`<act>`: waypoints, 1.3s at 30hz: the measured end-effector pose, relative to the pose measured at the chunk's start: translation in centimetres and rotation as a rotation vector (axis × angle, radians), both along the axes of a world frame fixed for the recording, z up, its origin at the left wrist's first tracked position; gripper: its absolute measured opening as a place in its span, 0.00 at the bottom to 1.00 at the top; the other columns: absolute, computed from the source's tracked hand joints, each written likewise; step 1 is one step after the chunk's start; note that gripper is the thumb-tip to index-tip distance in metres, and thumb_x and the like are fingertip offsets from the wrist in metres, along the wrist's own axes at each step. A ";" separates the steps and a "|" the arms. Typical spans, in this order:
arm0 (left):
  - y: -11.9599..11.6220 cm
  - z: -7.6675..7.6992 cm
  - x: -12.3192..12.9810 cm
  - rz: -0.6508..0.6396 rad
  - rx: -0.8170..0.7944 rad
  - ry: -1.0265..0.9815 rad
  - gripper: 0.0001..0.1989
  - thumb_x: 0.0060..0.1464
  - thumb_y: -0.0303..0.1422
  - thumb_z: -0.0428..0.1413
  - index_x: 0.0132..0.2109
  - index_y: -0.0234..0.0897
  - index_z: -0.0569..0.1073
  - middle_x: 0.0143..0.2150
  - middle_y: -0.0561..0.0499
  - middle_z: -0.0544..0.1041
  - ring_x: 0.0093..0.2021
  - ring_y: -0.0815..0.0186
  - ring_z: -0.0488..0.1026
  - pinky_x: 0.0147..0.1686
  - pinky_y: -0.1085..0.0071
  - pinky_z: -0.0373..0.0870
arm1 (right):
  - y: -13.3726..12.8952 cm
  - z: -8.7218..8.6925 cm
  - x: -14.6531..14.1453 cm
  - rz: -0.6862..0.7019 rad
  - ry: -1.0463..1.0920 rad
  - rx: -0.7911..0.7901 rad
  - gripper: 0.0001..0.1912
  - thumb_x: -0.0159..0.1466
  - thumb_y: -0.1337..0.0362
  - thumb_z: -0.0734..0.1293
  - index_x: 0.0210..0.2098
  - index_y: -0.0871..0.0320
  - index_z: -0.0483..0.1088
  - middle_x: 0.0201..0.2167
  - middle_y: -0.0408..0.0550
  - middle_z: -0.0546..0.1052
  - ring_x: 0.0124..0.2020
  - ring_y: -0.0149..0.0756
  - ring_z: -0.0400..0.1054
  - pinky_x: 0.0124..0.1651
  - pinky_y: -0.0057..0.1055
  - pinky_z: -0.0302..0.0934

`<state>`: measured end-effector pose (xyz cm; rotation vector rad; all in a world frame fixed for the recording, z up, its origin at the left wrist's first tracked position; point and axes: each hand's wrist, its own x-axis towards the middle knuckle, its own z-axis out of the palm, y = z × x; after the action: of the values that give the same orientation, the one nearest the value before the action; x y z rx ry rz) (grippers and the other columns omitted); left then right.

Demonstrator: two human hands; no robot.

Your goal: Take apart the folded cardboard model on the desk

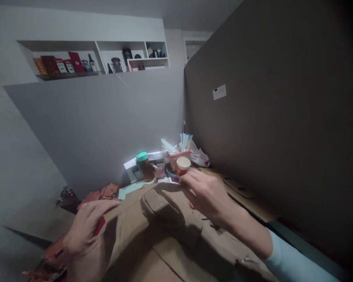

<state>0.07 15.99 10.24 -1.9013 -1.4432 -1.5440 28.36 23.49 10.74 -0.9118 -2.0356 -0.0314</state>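
Pinches the far edge of the brown ribbed piece (155,200) in the right hand (206,192), nearer than the left hand (86,223), grip unreadable; finds it left and bodyward of that pinch, long axis slanting near-right.

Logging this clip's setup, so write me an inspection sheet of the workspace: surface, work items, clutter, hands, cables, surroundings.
Surface: creased brown cardboard, partly shadowed
Work items: bent cardboard piece with ribbed patch
Clutter: teal-lidded jar, paper cup, box of pale sticks, plastic bag
Hands: right hand closed at the piece's far edge; left hand alongside cardboard, grip unclear
Cables: nothing seen
Surroundings: grey partitions, wall shelf with bottles and boxes
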 end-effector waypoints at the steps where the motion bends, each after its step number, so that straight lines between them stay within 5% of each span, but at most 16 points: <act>1: 0.0 0.1 0.1 0.020 0.076 0.121 0.11 0.58 0.30 0.58 0.47 0.48 0.78 0.43 0.52 0.78 0.45 0.58 0.72 0.47 0.58 0.67 | 0.1 -0.4 -0.2 -0.025 -0.032 0.004 0.05 0.68 0.70 0.67 0.34 0.60 0.71 0.31 0.43 0.74 0.33 0.36 0.70 0.37 0.35 0.66; 6: 1.0 -0.8 1.7 0.099 0.056 0.509 0.27 0.51 0.12 0.49 0.55 0.32 0.75 0.42 0.44 0.73 0.43 0.56 0.65 0.43 0.58 0.65 | 0.9 -2.0 -1.0 -0.092 -0.018 -0.033 0.06 0.71 0.64 0.67 0.38 0.60 0.70 0.32 0.41 0.73 0.28 0.31 0.69 0.32 0.30 0.67; 10: 2.2 -2.5 3.8 0.088 -0.101 0.527 0.25 0.54 0.14 0.46 0.58 0.27 0.69 0.42 0.42 0.75 0.42 0.56 0.70 0.43 0.60 0.70 | 0.9 -3.2 -2.0 -0.074 0.110 -0.065 0.05 0.71 0.64 0.67 0.38 0.60 0.70 0.33 0.41 0.73 0.31 0.32 0.70 0.34 0.31 0.68; 16: 3.4 -4.5 5.6 0.125 -0.353 0.395 0.27 0.54 0.19 0.49 0.61 0.32 0.63 0.51 0.39 0.75 0.53 0.50 0.75 0.47 0.56 0.75 | 1.0 -5.2 -3.9 -0.005 0.161 -0.118 0.04 0.71 0.64 0.67 0.40 0.60 0.70 0.35 0.43 0.74 0.33 0.34 0.71 0.36 0.33 0.69; 22: 4.3 -4.5 6.2 0.169 -0.470 0.290 0.29 0.65 0.38 0.47 0.68 0.29 0.53 0.60 0.31 0.72 0.60 0.45 0.72 0.52 0.52 0.73 | 1.4 -4.3 -5.3 0.082 0.081 -0.122 0.04 0.70 0.65 0.68 0.39 0.60 0.71 0.38 0.44 0.75 0.35 0.34 0.72 0.37 0.34 0.70; 27: 4.6 -3.9 5.8 0.226 -0.620 0.191 0.27 0.62 0.26 0.48 0.66 0.27 0.56 0.55 0.31 0.76 0.54 0.45 0.76 0.49 0.47 0.73 | 2.4 -5.0 -5.2 0.084 0.024 -0.150 0.04 0.70 0.66 0.68 0.38 0.61 0.71 0.39 0.45 0.75 0.35 0.34 0.72 0.36 0.33 0.70; 32: 4.6 -3.5 5.2 0.201 -0.706 -0.009 0.24 0.61 0.23 0.51 0.63 0.32 0.61 0.60 0.37 0.72 0.57 0.52 0.73 0.54 0.50 0.71 | 3.5 -7.0 -4.6 0.064 -0.032 -0.174 0.06 0.70 0.64 0.68 0.40 0.61 0.72 0.39 0.45 0.76 0.36 0.35 0.72 0.37 0.34 0.70; 39: 4.6 -3.4 5.0 0.076 -0.751 -0.288 0.22 0.56 0.21 0.53 0.58 0.35 0.62 0.37 0.52 0.78 0.36 0.61 0.79 0.40 0.61 0.75 | 2.7 -7.1 -4.2 0.076 -0.051 -0.157 0.06 0.70 0.64 0.69 0.38 0.61 0.72 0.38 0.45 0.75 0.35 0.34 0.72 0.35 0.32 0.70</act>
<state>5.08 20.61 6.83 -1.9874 -2.4584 -1.3899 24.17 26.15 3.67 -0.9382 -2.1421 0.1499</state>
